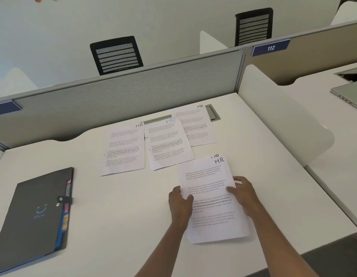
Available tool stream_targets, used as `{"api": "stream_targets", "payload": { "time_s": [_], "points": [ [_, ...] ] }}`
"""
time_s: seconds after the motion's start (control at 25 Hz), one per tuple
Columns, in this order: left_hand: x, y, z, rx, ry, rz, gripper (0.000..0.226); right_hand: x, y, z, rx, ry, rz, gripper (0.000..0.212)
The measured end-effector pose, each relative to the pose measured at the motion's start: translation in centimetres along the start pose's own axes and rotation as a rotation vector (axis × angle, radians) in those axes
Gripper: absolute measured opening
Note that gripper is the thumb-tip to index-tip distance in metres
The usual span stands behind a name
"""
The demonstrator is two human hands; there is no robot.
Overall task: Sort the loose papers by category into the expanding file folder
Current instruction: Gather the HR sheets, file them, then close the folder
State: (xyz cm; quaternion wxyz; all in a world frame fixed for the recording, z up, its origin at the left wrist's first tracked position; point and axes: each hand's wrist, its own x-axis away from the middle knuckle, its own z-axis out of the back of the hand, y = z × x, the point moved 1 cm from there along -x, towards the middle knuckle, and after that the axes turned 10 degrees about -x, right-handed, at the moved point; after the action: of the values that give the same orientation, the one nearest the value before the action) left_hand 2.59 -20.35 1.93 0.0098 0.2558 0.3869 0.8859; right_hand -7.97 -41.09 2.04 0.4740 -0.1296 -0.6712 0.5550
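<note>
A small stack of printed sheets marked "HR" [211, 198] lies on the white desk [117, 216] in front of me, a second sheet's corner peeking out at its top. My left hand [180, 202] grips its left edge and my right hand [243, 193] grips its right edge. Three more sheets marked "HR" lie further back: left sheet [124, 149], middle sheet [168, 143], right sheet [195, 124]. The dark expanding file folder [35, 218] lies closed at the left, buckle fastened, coloured tabs showing along its right edge.
A grey partition [123, 96] walls off the back of the desk and a white divider [283, 120] the right side. A cable slot [212, 112] sits behind the papers. A closed laptop [349, 94] rests on the neighbouring desk; two black chairs stand beyond.
</note>
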Motion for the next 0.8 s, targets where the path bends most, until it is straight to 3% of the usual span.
{"api": "stream_targets", "payload": {
  "time_s": [0.2, 0.4, 0.56, 0.68, 0.8],
  "points": [
    [-0.7, -0.2, 0.9, 0.085, -0.006, 0.029, 0.063, -0.5, 0.6, 1.4, -0.110, -0.121, -0.043, 0.019],
    [-0.9, -0.5, 1.3, 0.065, -0.028, 0.015, 0.059, -0.9, 1.5, 1.2, 0.178, 0.040, 0.087, 0.002],
    [-1.2, -0.8, 1.3, 0.008, -0.027, -0.030, 0.055, -0.8, 0.7, 1.0, 0.364, 0.078, 0.187, 0.013],
    [-1.3, -0.2, 1.6, 0.068, -0.057, -0.017, 0.048, -1.3, -0.6, 1.5, 0.108, -0.037, 0.110, 0.001],
    [-2.0, 0.6, 2.2, 0.250, -0.185, -0.048, 0.024, -1.4, -2.1, 0.7, -0.116, -0.093, 0.039, 0.011]
  ]
}}
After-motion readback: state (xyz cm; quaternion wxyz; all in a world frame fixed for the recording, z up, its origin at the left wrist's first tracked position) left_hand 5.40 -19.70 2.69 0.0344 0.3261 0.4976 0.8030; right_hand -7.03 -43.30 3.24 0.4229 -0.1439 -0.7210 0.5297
